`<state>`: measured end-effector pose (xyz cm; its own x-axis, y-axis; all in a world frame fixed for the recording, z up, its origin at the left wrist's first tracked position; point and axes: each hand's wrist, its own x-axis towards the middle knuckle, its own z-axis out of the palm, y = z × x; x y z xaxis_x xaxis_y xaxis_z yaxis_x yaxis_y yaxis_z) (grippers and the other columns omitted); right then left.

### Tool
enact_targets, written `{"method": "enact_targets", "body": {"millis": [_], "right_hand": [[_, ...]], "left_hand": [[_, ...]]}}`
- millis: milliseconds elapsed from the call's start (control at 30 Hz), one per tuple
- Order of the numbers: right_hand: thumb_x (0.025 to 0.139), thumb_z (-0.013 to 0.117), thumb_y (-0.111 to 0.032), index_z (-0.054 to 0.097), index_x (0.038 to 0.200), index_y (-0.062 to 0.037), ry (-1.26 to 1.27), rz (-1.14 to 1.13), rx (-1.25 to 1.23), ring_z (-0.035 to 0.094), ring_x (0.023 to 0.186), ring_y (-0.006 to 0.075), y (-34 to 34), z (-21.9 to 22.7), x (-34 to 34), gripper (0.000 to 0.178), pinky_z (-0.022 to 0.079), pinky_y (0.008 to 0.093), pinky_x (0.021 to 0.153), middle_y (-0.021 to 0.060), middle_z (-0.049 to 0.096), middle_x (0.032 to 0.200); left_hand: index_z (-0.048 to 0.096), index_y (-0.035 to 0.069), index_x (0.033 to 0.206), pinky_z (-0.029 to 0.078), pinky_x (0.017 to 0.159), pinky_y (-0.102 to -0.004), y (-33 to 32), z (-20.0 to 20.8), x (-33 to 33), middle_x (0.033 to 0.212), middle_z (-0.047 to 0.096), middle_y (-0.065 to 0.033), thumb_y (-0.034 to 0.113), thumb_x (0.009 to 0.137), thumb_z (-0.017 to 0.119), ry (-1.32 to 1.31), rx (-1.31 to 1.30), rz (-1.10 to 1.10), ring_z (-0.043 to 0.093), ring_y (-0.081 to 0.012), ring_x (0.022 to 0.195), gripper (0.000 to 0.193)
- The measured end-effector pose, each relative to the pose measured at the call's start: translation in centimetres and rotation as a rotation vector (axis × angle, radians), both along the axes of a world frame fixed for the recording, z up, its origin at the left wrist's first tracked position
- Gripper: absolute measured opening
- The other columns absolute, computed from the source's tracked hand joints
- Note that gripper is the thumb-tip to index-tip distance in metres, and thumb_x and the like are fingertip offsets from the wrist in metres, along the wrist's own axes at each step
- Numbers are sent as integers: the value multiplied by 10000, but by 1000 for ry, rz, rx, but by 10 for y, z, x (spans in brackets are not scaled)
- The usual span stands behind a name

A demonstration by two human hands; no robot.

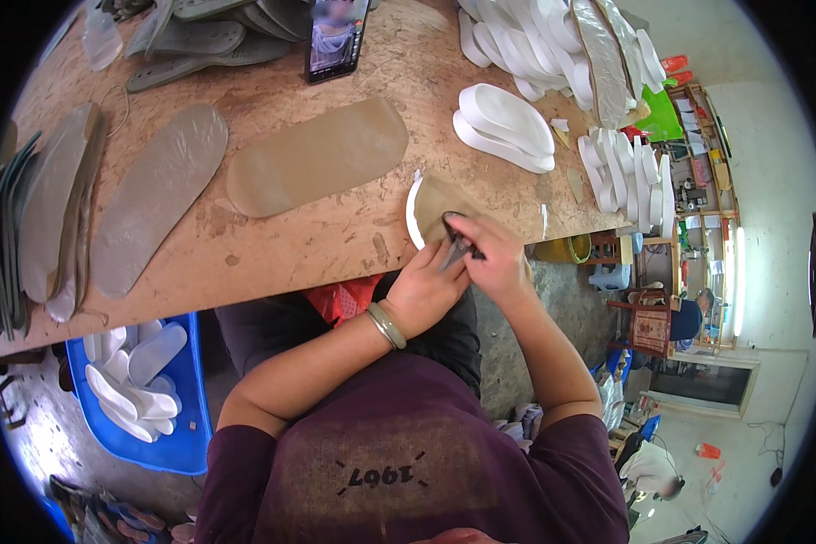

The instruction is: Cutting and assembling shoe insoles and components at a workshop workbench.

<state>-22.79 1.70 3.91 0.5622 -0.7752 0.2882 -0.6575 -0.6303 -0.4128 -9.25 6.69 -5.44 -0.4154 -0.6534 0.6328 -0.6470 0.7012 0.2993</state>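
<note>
Closest to the camera is the wearer's purple T-shirt (408, 444), with a worn-looking faded print across the chest. OK, left to right from there. Far left on the worn wooden table (317, 249) there's a bunch of thin dark sheets (7, 245) on edge, then a stack of brown foot-shaped pieces (59, 204) right beside them. Below table level sits a blue tub (200, 399) with white soles (122, 394) jumbled inside. Next along, a single shiny brown piece (163, 199) lies flat, and past it, toward the far side, a pile of dark grey soles (195, 38), then a phone (337, 41) with its screen lit. A matte brown piece (322, 156) lies between the phone and the near edge.

Now the hands. The left hand (426, 290), with a pale bangle (387, 326) on its wrist, has its fingers bent and bunched close together at the near side of a white-edged brown sole (437, 204), which is right by the table's front edge. Can't tell if they're actually gripping it. The right hand (494, 258) is curled tight around a dark tool (458, 245) over that sole; can't make out what kind.

Further right: two stacked white soles (503, 127), a big white sole pile (526, 41), a row of white soles (626, 177) on edge, then cluttered shelves (716, 172) by the wall.
</note>
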Motion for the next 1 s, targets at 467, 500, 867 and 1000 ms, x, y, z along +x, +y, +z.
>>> {"method": "enact_targets", "body": {"millis": [467,500,867,1000], "right_hand": [[917,614,28,624,1153,56,-778,-581,281,657,716,161,-51,-10,12,237,561,319,663,64,649,793],[908,620,36,617,1167,64,-805,-480,248,662,724,167,-52,-9,10,261,562,324,666,56,643,781],[799,619,51,671,1069,-11,-165,-249,-36,657,687,230,-44,-8,31,282,528,343,598,123,686,870],[931,600,-2,615,989,23,-1006,-535,396,655,709,164,-69,-19,17,65,553,330,613,85,678,850]], "left_hand": [[637,37,1193,442,1018,-347,-9,-2,3,1315,606,-118,185,851,548,144,-45,-13,554,-252,1266,383],[633,32,1197,441,1021,-348,-8,-2,3,1319,604,-117,186,852,547,156,-29,-21,554,-254,1265,388],[643,45,1209,457,989,-339,-7,0,4,1282,628,-99,166,838,558,167,-34,-2,583,-233,1223,399],[640,33,1178,444,995,-340,-11,0,0,1295,619,-123,181,849,545,160,-69,14,574,-245,1234,374]]}}
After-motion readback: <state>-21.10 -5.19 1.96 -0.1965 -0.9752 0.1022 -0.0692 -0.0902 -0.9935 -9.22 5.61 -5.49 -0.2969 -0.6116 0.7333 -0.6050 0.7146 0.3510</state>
